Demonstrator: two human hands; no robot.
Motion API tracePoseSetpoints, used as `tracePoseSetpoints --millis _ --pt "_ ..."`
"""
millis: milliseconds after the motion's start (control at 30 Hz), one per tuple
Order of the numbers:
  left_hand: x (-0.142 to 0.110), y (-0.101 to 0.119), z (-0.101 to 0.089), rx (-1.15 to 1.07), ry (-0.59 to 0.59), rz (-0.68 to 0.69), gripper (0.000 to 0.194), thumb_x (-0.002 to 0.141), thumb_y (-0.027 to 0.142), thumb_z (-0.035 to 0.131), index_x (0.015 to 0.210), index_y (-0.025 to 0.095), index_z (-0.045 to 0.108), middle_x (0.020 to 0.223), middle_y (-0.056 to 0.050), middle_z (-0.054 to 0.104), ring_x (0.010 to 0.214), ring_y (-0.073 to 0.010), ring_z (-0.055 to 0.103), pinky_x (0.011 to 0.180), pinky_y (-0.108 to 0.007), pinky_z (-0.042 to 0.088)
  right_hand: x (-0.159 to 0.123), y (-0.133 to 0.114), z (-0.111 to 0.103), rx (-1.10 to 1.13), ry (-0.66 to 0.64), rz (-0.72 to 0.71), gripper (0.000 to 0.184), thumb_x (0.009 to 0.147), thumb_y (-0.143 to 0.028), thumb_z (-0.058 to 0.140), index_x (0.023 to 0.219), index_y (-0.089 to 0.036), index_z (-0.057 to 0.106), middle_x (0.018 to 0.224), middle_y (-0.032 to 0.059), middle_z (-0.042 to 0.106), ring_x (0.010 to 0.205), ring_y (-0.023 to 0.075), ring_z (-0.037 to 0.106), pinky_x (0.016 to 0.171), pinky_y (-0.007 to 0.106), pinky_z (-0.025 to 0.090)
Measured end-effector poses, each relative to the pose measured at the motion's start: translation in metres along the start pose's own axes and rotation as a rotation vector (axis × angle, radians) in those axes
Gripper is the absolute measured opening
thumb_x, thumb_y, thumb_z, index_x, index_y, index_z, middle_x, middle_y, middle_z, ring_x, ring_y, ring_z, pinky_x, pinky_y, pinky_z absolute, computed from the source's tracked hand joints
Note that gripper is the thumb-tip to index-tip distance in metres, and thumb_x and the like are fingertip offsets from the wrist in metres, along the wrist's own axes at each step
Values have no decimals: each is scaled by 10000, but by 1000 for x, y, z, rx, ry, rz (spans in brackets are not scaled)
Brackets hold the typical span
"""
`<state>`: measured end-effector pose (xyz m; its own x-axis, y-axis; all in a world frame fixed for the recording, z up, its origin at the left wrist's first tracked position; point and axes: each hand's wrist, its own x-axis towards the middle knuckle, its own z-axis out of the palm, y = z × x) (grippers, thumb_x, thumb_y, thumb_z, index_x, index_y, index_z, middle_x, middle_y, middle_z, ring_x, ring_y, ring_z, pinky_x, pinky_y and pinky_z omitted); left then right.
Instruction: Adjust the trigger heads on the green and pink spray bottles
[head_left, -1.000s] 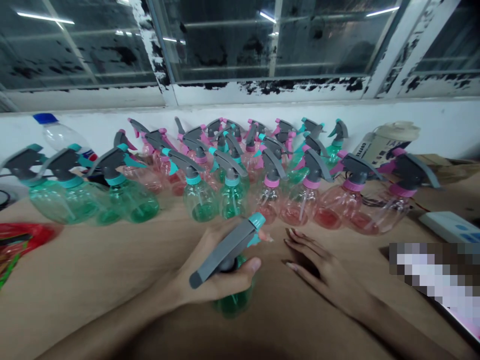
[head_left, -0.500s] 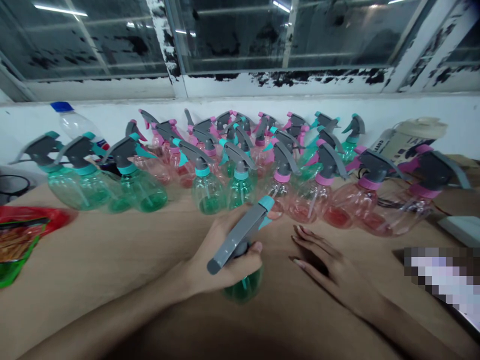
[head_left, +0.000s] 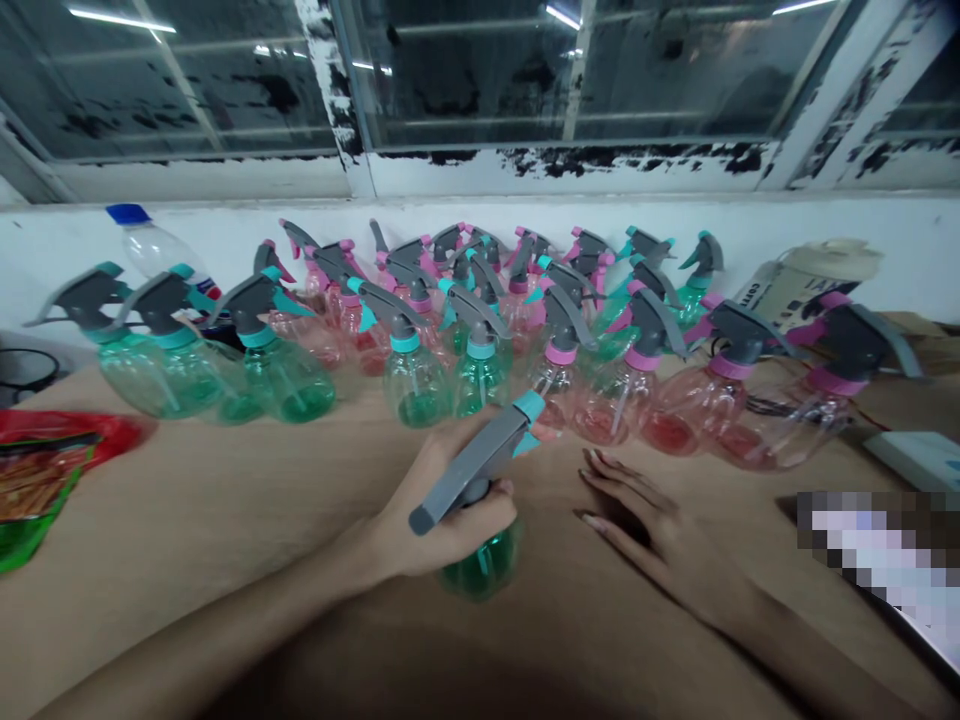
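Observation:
My left hand point(head_left: 442, 520) is wrapped round the neck of a spray bottle point(head_left: 486, 565) with a clear green body, a grey trigger head and turquoise nozzle. Its head points away from me, toward the rows of bottles. To the right, my right hand point(head_left: 645, 520) rests on the wooden table point(head_left: 247, 500), fingers stretched out and apart, holding nothing. Just beyond the hands stand green spray bottles point(head_left: 416, 385) with turquoise collars and pink spray bottles point(head_left: 611, 405) with pink collars. Liquid shows in the bottom of several of them.
At the left edge lies a red and green snack packet point(head_left: 45, 470). Behind the bottles are a blue-capped plastic bottle point(head_left: 154, 240) and a beige coffee-labelled bag point(head_left: 821, 275). A white box point(head_left: 919, 455) and a pixelated object point(head_left: 885, 560) occupy the right side. A windowed wall point(head_left: 247, 185) backs the table.
Almost nothing differs. The view has shifted slightly, and the held spray bottle sits a touch further left and up, still in my left hand. My right hand stays flat.

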<state>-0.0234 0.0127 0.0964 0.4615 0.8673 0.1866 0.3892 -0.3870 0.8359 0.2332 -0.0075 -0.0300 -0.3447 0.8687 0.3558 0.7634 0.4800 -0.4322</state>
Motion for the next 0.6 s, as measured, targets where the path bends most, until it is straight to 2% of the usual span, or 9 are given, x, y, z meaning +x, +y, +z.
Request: tracePoseSetpoints --millis 167,333,433,600 --pt "0 5 2 102 72 83 204 675 190 487 869 216 547 612 42 537 503 -140 499 504 -253 429 1 -1 -1 -28 -19 -10 463 912 -395 484 1332 -199 471 1384 81 500 1301 255 416 1066 499 376" --pt "0 7 2 108 64 97 77 778 260 495 802 196 531 750 -10 596 577 -151 569 568 -282 472 0 0 0 -53 -27 -23 460 918 -400 472 1323 -183 478 1386 82 497 1302 251 414 1069 493 377" --pt "-1 8 1 162 78 114 91 791 293 502 779 206 527 710 -5 570 625 -166 567 609 -293 472 0 1 1 -61 -30 -26 460 920 -403 469 1322 -178 477 1391 80 491 1308 246 406 1076 492 369" --pt "-4 10 0 206 142 130 132 758 367 508 732 239 527 629 17 524 547 -160 504 561 -289 449 0 2 0 -69 -36 -23 456 919 -416 468 1306 -176 490 1389 80 493 1309 248 404 1074 499 368"
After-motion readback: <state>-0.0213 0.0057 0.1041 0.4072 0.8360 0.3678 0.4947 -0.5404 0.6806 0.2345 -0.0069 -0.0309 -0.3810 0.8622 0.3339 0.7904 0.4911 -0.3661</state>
